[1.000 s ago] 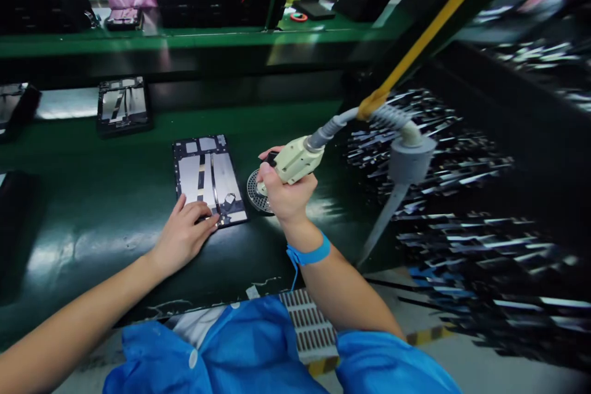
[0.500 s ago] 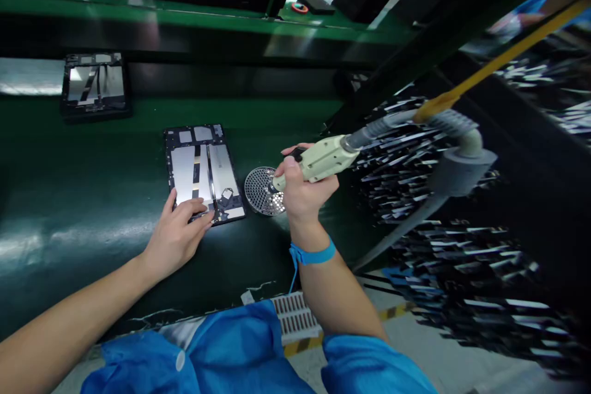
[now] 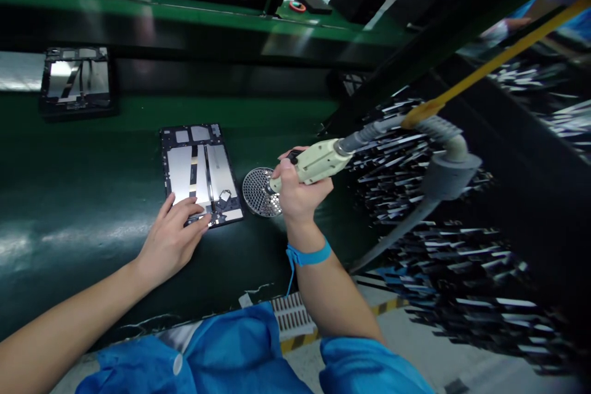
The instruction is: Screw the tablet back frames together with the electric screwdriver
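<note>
An opened tablet [image 3: 225, 166] lies on the green work surface, its silver inner plates and dark cables facing up. My left hand [image 3: 173, 234] rests at its lower left corner, with the fingers spread and the fingertips touching the lower edge. In my right hand [image 3: 298, 194] is a pale green electric screwdriver [image 3: 323, 160], gripped around its body. The nose of the tool points down and left over a round metal dish full of holes [image 3: 256, 191], just right of the tablet. Whether a screw sits on the bit cannot be made out.
A second opened tablet [image 3: 78, 77] sits on a dark stack at the back left. From the screwdriver a grey cable [image 3: 392, 234] loops to the right, tied to a yellow strap [image 3: 498, 61]. Racks of thin dark parts [image 3: 471, 258] stand on the right.
The view has shifted slightly, so most things appear a little further left. Both hands, the tablet and the screwdriver keep nearly the same positions relative to each other.
</note>
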A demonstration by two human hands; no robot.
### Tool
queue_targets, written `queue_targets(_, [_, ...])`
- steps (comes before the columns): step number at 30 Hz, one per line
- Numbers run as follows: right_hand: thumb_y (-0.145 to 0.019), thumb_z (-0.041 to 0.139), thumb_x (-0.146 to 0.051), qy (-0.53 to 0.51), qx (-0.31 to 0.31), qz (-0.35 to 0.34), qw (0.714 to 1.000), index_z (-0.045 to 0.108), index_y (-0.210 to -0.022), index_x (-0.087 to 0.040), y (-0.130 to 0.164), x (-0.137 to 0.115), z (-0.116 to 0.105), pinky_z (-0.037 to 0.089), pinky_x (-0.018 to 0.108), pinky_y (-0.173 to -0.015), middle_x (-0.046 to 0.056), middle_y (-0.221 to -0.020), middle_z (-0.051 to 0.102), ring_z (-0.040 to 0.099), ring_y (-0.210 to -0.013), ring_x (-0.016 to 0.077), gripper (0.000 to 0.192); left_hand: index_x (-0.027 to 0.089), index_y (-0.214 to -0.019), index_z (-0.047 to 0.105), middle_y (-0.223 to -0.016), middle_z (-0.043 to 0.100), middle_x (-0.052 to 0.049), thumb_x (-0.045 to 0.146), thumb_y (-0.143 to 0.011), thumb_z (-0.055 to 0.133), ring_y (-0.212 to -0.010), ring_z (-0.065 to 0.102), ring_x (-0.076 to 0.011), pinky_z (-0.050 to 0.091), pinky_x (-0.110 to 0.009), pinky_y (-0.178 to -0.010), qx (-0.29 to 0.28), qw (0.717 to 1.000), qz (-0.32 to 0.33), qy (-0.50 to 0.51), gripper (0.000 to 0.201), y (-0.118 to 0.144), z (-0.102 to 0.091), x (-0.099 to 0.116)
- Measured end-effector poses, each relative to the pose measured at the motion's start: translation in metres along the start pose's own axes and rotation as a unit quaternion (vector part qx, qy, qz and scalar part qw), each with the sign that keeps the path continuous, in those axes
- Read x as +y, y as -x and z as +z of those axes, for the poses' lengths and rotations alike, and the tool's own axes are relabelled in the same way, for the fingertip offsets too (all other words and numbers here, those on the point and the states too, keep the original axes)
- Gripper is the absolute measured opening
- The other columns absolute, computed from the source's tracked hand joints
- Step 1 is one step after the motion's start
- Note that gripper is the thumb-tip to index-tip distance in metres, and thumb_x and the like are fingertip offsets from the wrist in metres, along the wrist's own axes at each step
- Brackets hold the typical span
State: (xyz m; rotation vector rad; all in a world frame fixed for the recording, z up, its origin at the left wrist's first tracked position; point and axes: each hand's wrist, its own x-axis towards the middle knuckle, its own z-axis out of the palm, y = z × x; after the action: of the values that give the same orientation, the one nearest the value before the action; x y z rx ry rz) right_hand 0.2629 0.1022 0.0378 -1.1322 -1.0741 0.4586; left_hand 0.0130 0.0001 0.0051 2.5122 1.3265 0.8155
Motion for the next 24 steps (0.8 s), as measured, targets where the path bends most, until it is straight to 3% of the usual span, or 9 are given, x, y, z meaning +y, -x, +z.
queue_targets(5, [-0.081,0.073,-0.031,-0.003,-0.004,0.001,1.000,0.063,-0.091,-0.021,-0.002,-0.008,0.001,0.057,0.033,-0.055,0.002,-0.082,0.070,0.062,-0.052,0.0132,0.017,0.023,-0.118,0.072,-0.121,0.069,-0.011,0.019,-0.102,0.057,-0.134,0.056,-0.0360,0.034,-0.075,-0.114,0.012,1.000,-0.022,-0.011,0.022,0.001,0.003,0.002])
queue_targets(9, [-0.086,0.068,-0.025,-0.065,-0.005,-0.014,0.998,0.061,-0.095,-0.022,0.009,-0.038,0.011,0.053,0.029,-0.049,0.000,-0.084,0.069,0.060,-0.049,0.0101,0.012,0.022,-0.114,0.074,-0.120,0.070,-0.011,0.022,-0.102,0.059,-0.133,0.059,-0.0337,0.039,-0.070,-0.113,0.038,0.998,-0.036,0.021,0.019,0.000,0.006,0.001])
queue_targets(13, [-0.087,0.068,-0.022,-0.161,-0.113,0.005,0.981,0.061,-0.106,-0.024,0.039,-0.063,0.026,0.053,0.027,-0.048,-0.001,-0.090,0.070,0.062,-0.051,0.0096,0.020,0.024,-0.113,0.075,-0.123,0.071,-0.010,0.023,-0.102,0.060,-0.134,0.058,-0.0336,0.039,-0.068,-0.113,0.033,0.999,-0.036,0.021,0.019,-0.001,0.006,0.000])
queue_targets(17, [-0.086,0.071,-0.020,-0.163,-0.202,0.020,0.966,0.063,-0.109,-0.025,0.064,-0.063,0.035,0.059,0.030,-0.055,0.001,-0.097,0.070,0.066,-0.061,0.0120,0.025,0.023,-0.113,0.075,-0.122,0.071,-0.010,0.022,-0.102,0.059,-0.133,0.059,-0.0335,0.040,-0.067,-0.113,0.039,0.999,-0.032,0.010,0.019,-0.001,0.008,0.001])
queue_targets(24, [-0.085,0.072,-0.017,-0.163,-0.233,0.028,0.958,0.063,-0.112,-0.024,0.070,-0.053,0.035,0.063,0.036,-0.069,0.002,-0.096,0.069,0.071,-0.078,0.0170,0.029,0.025,-0.115,0.075,-0.122,0.071,-0.010,0.023,-0.103,0.058,-0.135,0.057,-0.0339,0.039,-0.068,-0.114,0.031,0.999,-0.040,0.006,0.021,-0.001,0.009,0.003])
